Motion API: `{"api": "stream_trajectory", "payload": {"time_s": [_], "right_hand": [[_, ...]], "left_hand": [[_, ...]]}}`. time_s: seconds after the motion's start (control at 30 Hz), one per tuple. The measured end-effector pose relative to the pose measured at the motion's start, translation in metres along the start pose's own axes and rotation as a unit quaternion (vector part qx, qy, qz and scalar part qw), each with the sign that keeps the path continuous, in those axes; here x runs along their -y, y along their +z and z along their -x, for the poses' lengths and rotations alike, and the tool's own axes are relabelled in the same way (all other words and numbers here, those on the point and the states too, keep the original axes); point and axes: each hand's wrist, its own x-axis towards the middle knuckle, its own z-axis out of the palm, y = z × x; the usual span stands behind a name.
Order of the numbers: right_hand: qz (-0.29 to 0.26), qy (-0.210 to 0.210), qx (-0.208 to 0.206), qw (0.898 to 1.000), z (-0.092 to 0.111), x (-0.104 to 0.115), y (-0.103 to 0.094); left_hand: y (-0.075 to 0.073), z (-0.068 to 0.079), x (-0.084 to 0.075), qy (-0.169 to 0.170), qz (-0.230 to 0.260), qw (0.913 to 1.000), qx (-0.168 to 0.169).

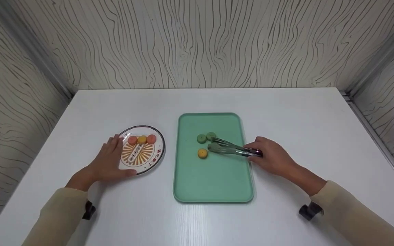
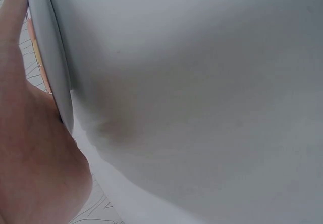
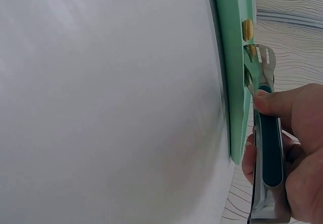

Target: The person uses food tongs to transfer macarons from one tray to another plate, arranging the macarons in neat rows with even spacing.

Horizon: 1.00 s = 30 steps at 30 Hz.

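Note:
My right hand [image 1: 272, 156] grips a pair of metal tongs [image 1: 233, 151] with dark handle grips. Over the green tray [image 1: 214, 184] the tongs' two heads stand apart, the upper one right at a green macaron [image 1: 211, 136]. Another green macaron [image 1: 201, 138] sits just left of it, and a yellow macaron [image 1: 202, 153] lies below them. Straight fingers of my left hand [image 1: 106, 162] rest along the left rim of a round patterned plate [image 1: 152, 162], thumb at its near edge. On the plate, a yellow macaron [image 1: 142, 139] lies between two pink macarons [image 1: 132, 140].
Plate and tray stand side by side on a white table [image 1: 286, 116], a narrow gap between them. Wood-grain panels [image 1: 197, 44] rise behind the table and on both sides.

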Motion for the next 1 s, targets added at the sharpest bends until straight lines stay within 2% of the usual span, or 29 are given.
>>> {"api": "stream_trajectory", "payload": {"time_s": [0.73, 1.0], "right_hand": [[0.001, 0.006, -0.001, 1.0, -0.0001, 0.0052, -0.0025], [0.001, 0.009, -0.02, 1.0, -0.002, 0.0075, -0.0096]], "left_hand": [[0.0019, -0.002, 0.0005, -0.014, -0.003, 0.9999, 0.01], [0.0018, -0.0015, 0.0016, -0.017, -0.005, 0.9997, 0.015]]}}
